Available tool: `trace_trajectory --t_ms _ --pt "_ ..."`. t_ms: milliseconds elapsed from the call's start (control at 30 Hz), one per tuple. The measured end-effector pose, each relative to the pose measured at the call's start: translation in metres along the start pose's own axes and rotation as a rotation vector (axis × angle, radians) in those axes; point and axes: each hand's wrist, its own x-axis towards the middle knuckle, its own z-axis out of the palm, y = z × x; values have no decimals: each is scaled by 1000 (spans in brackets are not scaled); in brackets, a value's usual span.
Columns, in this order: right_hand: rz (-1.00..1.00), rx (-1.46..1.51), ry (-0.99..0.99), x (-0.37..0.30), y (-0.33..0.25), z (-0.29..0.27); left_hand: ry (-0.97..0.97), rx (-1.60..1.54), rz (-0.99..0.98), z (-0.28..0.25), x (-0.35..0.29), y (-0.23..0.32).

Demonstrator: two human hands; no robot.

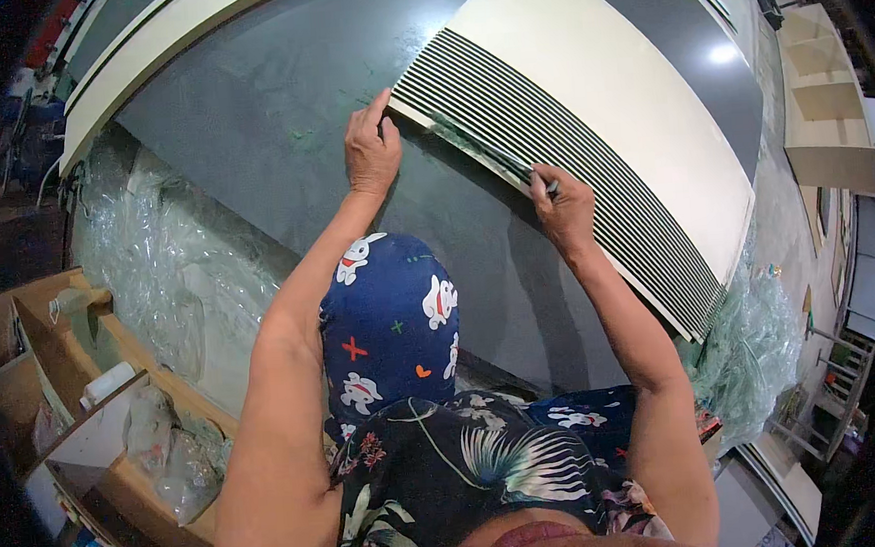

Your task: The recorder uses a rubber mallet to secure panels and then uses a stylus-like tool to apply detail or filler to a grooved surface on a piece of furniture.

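A cream panel (584, 54) with a band of dark parallel grooves (561, 156) lies aslant on a large grey board (248, 125). My left hand (373, 147) is at the panel's left corner, index finger and thumb against its edge and the other fingers curled. Midway along the near edge, my right hand (564, 204) is closed around a slim dark pen-like tool (552, 188); its exact kind is unclear. A narrow dark strip (480, 148) runs beside the grooves from the tool toward my left hand.
Crumpled clear plastic film (198, 288) lies left of the board, with more plastic (752, 344) at the right. A wooden open box (114, 394) holding plastic bags stands at the lower left. A cream shelf unit (828, 99) stands far right, near a metal ladder-like frame (830, 390).
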Motion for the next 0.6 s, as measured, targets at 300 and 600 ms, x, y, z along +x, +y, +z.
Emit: trace_trajectory --t_ms 300,600 --pt "26 -101 -86 -18 12 -47 17 -123 -79 1 3 7" --pt "-39 -130 -43 17 -21 4 84 -72 38 3 1 3"
